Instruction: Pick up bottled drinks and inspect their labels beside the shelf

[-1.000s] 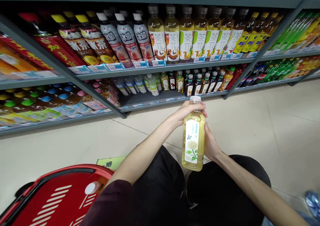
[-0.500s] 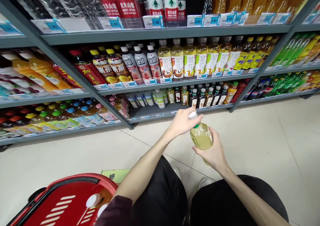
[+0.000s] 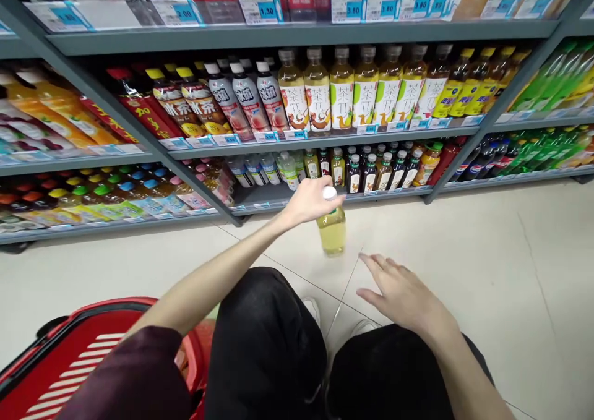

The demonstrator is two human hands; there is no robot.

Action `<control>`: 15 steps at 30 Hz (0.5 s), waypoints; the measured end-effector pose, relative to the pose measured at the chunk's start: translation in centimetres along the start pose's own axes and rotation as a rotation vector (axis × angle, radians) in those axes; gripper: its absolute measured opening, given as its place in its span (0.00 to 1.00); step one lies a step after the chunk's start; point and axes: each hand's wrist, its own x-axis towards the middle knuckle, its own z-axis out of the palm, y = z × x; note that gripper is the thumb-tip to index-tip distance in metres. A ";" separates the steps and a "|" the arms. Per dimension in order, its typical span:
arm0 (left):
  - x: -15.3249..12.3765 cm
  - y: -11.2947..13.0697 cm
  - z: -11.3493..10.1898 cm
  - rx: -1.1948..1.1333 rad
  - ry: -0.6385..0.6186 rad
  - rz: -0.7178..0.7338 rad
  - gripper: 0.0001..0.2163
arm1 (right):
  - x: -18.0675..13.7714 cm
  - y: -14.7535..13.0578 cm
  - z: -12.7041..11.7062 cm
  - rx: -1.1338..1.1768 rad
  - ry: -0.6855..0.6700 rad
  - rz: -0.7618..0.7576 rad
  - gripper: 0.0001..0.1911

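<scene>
My left hand (image 3: 312,200) grips the neck of a pale yellow drink bottle (image 3: 331,231) with a white cap, held out over the floor toward the lowest shelf (image 3: 325,198). My right hand (image 3: 399,293) hovers below and to the right of the bottle, fingers spread, holding nothing. My knees in black trousers (image 3: 273,346) fill the bottom middle of the view.
Grey store shelves carry rows of drink bottles: tea bottles (image 3: 343,92) on the middle shelf, small bottles (image 3: 371,169) on the bottom one. A red shopping basket (image 3: 69,364) sits at the lower left on the beige tiled floor (image 3: 487,253).
My right hand has let go of the bottle and dropped back, open. My left hand has carried the bottle forward and away, toward the bottom shelf.
</scene>
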 end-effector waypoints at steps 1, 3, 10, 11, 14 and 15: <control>0.6 -0.9 0.3 0.042 -0.012 -0.024 0.17 | -0.4 0.1 0.1 0.000 -0.094 -0.006 0.32; 2.0 -2.8 1.0 0.104 -0.017 -0.081 0.17 | -1.0 -0.3 0.1 0.011 -0.205 -0.015 0.32; 8.2 -9.4 4.0 -0.215 0.175 -0.529 0.16 | -2.2 -3.4 0.5 0.013 -0.213 -0.243 0.35; 9.0 -10.1 4.5 -0.260 0.231 -0.567 0.15 | -2.4 -3.4 1.0 -0.005 -0.214 -0.262 0.36; 11.4 -11.8 6.1 -0.330 0.360 -0.618 0.17 | -2.7 -2.8 3.9 -0.091 -0.110 -0.330 0.40; 12.0 -12.3 6.5 -0.341 0.397 -0.629 0.19 | -2.8 -2.5 5.1 -0.121 -0.032 -0.350 0.42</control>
